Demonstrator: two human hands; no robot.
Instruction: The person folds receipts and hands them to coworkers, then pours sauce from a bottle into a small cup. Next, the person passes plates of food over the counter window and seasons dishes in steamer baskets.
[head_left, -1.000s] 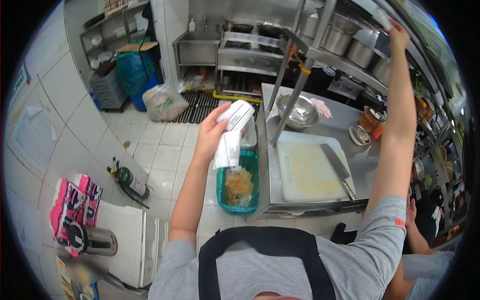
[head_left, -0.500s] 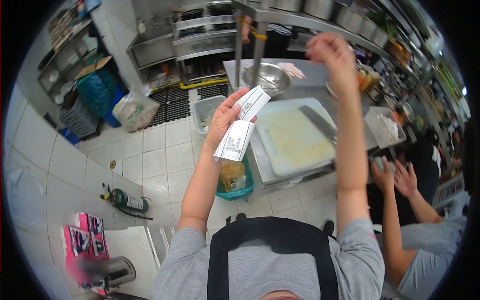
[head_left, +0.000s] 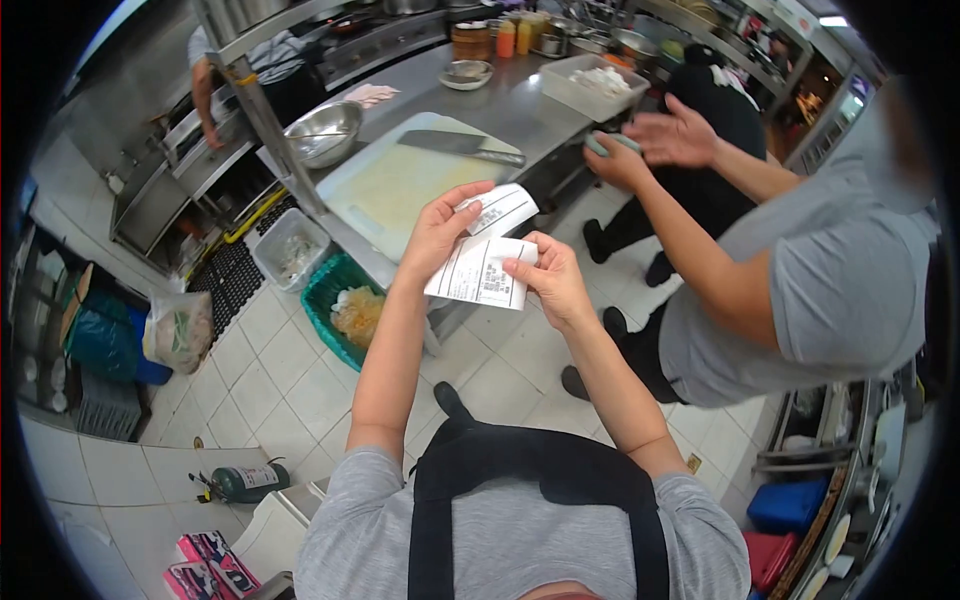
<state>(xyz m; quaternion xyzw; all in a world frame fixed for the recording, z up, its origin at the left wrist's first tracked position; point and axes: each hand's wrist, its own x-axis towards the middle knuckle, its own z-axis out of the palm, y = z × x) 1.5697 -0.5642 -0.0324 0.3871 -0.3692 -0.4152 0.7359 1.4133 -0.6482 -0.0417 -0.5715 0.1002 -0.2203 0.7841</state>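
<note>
Two white printed paper slips, like order tickets, are in front of my chest. My left hand [head_left: 434, 238] is closed on both at their left side. The upper slip [head_left: 512, 207] curls out past its fingers, while the lower slip [head_left: 480, 272] hangs below. Thumb and fingers of my right hand [head_left: 556, 284] pinch the right edge of the lower slip. Beyond the slips lies a white cutting board [head_left: 350, 195] with yellowish stains. A large knife [head_left: 450, 143] rests across its far side, handle to the right.
At my right stands a co-worker [head_left: 810, 280] holding a small greenish thing. The steel counter [head_left: 520, 95] carries a metal bowl [head_left: 318, 150] and a white tub [head_left: 575, 85]. Below it are a lined bin [head_left: 312, 290] and a plastic tub [head_left: 265, 255]. A fire extinguisher [head_left: 245, 482] is at lower left.
My right hand has come down from its raised place over the counter and taken hold of the lower slip. My view has turned right, showing more of the co-worker.
</note>
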